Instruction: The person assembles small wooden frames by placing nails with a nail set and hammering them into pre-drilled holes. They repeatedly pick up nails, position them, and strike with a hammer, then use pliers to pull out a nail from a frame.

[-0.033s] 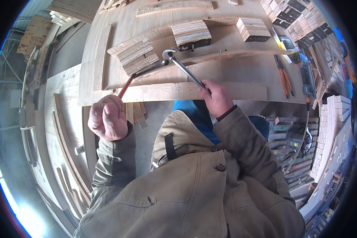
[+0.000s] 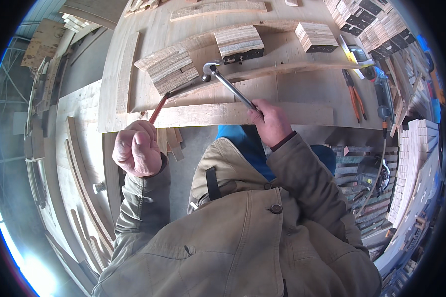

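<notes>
My left hand (image 2: 139, 148) is closed around a slim red bar (image 2: 157, 109) whose dark end meets the lower edge of the left plywood block (image 2: 171, 69). That block stands on a wooden frame, tilted in view. In my right hand (image 2: 270, 121) is a claw hammer (image 2: 231, 88), gripped by its handle. The hammer's steel head lies just right of the left block, over the long bowed slat (image 2: 277, 70). Two more plywood blocks, a middle one (image 2: 239, 42) and a right one (image 2: 315, 37), sit farther along the frame.
Orange-handled pliers (image 2: 354, 96) lie on the right of the workbench (image 2: 302, 91), near a yellow-and-blue power tool (image 2: 379, 81). Stacked blocks (image 2: 371, 24) stand at the far right. A board (image 2: 198, 114) runs along the near edge. Long slats (image 2: 82, 171) are at the left.
My left hand has shifted slightly to the right, and the red bar has swung a little with it. The hammer and right hand look nearly unchanged.
</notes>
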`<control>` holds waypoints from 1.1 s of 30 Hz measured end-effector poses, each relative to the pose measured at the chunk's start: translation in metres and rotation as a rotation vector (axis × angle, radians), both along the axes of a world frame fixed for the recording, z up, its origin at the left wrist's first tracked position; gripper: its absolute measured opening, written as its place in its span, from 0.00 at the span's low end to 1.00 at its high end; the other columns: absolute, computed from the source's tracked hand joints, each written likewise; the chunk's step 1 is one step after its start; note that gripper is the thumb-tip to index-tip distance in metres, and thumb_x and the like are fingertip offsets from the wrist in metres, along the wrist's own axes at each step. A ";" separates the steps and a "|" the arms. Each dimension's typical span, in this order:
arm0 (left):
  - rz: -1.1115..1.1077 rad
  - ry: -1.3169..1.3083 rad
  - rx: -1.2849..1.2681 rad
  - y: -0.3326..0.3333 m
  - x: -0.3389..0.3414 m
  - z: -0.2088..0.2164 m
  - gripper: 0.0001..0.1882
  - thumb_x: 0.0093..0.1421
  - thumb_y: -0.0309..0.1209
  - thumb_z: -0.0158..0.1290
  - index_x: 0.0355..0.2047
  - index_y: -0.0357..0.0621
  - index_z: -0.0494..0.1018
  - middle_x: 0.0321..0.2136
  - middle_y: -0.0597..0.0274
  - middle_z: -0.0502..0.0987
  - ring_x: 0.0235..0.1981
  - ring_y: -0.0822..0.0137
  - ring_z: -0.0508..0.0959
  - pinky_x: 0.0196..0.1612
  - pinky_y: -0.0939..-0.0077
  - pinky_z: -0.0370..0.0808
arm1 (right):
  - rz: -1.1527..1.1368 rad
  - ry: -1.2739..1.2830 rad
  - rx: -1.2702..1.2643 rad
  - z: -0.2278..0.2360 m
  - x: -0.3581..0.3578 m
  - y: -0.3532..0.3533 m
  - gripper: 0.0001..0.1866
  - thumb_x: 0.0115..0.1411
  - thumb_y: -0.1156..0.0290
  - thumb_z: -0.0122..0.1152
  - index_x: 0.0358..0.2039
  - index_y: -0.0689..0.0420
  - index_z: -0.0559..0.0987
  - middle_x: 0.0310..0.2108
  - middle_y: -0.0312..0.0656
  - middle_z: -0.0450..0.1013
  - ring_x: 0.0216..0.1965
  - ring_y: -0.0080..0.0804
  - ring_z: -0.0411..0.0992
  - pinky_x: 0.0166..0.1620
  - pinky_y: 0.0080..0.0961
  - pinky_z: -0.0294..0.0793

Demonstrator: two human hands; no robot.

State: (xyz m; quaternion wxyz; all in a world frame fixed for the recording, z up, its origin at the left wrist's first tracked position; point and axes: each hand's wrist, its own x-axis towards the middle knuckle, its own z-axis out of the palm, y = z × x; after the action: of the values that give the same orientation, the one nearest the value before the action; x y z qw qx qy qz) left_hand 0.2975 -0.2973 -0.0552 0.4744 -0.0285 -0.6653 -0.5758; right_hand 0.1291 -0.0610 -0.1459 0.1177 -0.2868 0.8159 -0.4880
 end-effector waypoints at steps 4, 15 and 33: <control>0.016 -0.048 -0.060 0.006 0.007 -0.010 0.18 0.71 0.33 0.57 0.25 0.40 0.66 0.17 0.62 0.68 0.20 0.71 0.67 0.24 0.76 0.63 | -0.004 -0.002 0.010 0.001 0.000 -0.001 0.12 0.64 0.69 0.65 0.45 0.61 0.79 0.30 0.58 0.78 0.34 0.59 0.78 0.37 0.46 0.75; 0.003 -0.133 -0.033 -0.003 0.003 -0.005 0.22 0.71 0.36 0.56 0.22 0.41 0.64 0.16 0.67 0.63 0.19 0.72 0.60 0.25 0.74 0.57 | -0.011 0.029 0.049 -0.001 0.002 -0.001 0.13 0.65 0.68 0.65 0.45 0.61 0.79 0.32 0.57 0.78 0.36 0.58 0.78 0.39 0.45 0.76; -0.515 -0.433 -0.530 -0.031 -0.034 0.045 0.23 0.68 0.35 0.59 0.19 0.40 0.64 0.13 0.60 0.63 0.14 0.55 0.66 0.21 0.61 0.61 | 0.006 -0.008 0.047 -0.002 0.001 -0.001 0.12 0.65 0.66 0.63 0.44 0.61 0.79 0.31 0.58 0.78 0.36 0.59 0.78 0.38 0.45 0.76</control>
State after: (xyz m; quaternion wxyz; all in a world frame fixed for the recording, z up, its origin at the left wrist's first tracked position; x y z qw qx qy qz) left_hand 0.2637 -0.3287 -0.0105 0.1406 -0.1933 -0.8456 -0.4773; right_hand 0.1302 -0.0620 -0.1475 0.1292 -0.2845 0.8257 -0.4697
